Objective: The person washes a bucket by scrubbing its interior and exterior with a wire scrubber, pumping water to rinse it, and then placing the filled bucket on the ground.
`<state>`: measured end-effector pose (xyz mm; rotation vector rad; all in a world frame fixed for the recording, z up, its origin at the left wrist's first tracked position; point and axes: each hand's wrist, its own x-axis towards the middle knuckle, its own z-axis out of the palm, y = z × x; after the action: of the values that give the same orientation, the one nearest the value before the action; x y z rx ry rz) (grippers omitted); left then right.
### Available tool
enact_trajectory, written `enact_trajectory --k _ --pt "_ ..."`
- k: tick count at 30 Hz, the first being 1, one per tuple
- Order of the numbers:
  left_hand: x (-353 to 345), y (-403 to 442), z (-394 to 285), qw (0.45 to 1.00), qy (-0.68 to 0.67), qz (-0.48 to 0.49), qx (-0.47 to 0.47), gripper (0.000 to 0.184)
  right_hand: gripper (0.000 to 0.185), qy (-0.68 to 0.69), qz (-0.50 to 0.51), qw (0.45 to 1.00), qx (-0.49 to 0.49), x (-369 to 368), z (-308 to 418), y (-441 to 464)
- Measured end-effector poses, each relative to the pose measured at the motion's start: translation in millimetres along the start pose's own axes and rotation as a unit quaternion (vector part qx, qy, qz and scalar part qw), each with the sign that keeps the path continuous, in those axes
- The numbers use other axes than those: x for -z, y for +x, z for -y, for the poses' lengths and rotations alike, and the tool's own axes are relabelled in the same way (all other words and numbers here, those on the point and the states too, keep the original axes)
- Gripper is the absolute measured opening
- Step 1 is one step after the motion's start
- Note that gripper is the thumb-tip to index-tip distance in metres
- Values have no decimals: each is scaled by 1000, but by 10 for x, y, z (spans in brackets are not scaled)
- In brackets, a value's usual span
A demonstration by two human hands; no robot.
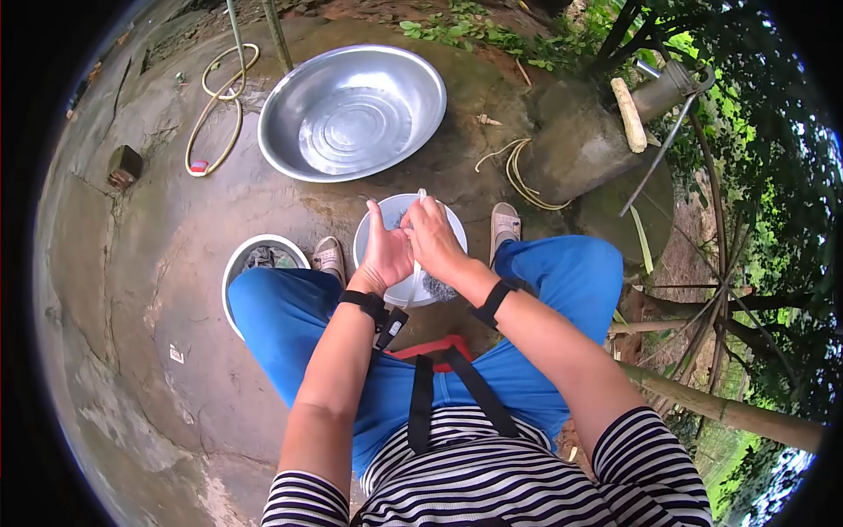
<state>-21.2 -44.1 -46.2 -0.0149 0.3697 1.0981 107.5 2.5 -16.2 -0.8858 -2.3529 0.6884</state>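
A white bucket (360, 230) stands on the ground between my feet, with bluish-grey contents (439, 287) partly visible inside. A pale strip (411, 294), perhaps the bucket's handle, runs beneath my hands across the opening. My left hand (386, 253) is over the bucket, palm turned up and thumb stretched away; some of its fingers are hidden. My right hand (432, 235) comes in from the other side, fingers bent and pressed together against the left hand's fingers. What they pinch, if anything, is too small to make out.
A large metal basin (290, 132) lies beyond the bucket. A smaller basin (235, 263) holding dark cloth (268, 256) sits by my left leg. Hoses (215, 123) and a cord (518, 176) lie on the concrete. A hand pump (663, 92) stands at the right, near branches.
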Motion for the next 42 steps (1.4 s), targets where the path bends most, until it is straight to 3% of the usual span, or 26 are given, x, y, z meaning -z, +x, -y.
enact_trajectory --k 2,4,5,7,8,10,12,13,14,16,17,18,20,21,22,24,25,29,32,34,35,39,42 --pt "31 -10 -34 999 1 7 -49 110 19 11 28 999 -30 -53 78 -337" --pt "-27 4 -57 963 -88 246 61 111 20 4 9 1000 -25 -63 -2 -401" --pt "-58 -35 21 999 42 -28 -10 110 20 20 -35 998 -42 -65 -97 -330" --pt "102 4 28 998 55 -3 -9 110 17 69 -98 987 -108 -5 -306 -151" --pt "141 27 8 997 68 25 -18 110 12 33 -150 982 -109 -31 -509 -87" --pt "-102 -27 -43 995 94 2 -12 106 11 50 -173 974 -139 73 -728 21" --pt "-126 -13 -95 969 244 -33 -8 101 11 220 -122 925 -285 235 -797 59" --pt "-236 -33 -40 955 263 -127 -59 86 12 284 -102 895 -329 316 -794 42" --pt "-193 -8 -47 955 263 -127 -56 86 12 284 -103 894 -332 368 -781 17" --pt "-75 64 -102 856 488 -169 -39 64 10 282 -172 885 -329 387 -860 -39" --pt "-13 84 -62 817 542 -187 -61 41 10 258 -209 887 -320 376 -900 -67" --pt "53 104 -27 815 545 -188 -56 41 10 261 -212 885 -323 372 -866 -74" --pt "182 157 43 624 735 -219 -151 33 8 120 -272 945 -139 334 -777 -132" --pt "133 146 80 570 761 -260 -172 33 9 156 -216 956 -125 375 -557 -97" --pt "104 127 98 567 767 -253 -164 33 9 124 -192 972 -48 332 -446 -55" --pt "84 124 117 452 808 -329 -187 34 10 123 -147 981 36 150 -294 8" --pt "111 161 113 391 819 -375 -187 29 10 111 -150 982 23 27 -306 -12" --pt "79 101 55 425 812 -355 -183 24 8 133 -161 977 -48 -212 -573 -27" --pt "60 72 9 451 802 -338 -201 25 5 206 -251 926 -194 -345 -1154 -108" --pt "84 63 -16 466 802 -322 -191 26 6 263 -180 911 -261 -438 -1468 -273" --pt "97 70 -37 454 804 -329 -197 28 7 329 -146 874 -325 -502 -1551 -288" --pt "91 106 -127 430 811 -345 -197 29 10 258 -229 913 -216 -289 -1070 -27" --pt "176 113 -125 426 811 -348 -199 27 6 190 -190 960 -72 -61 -679 33"
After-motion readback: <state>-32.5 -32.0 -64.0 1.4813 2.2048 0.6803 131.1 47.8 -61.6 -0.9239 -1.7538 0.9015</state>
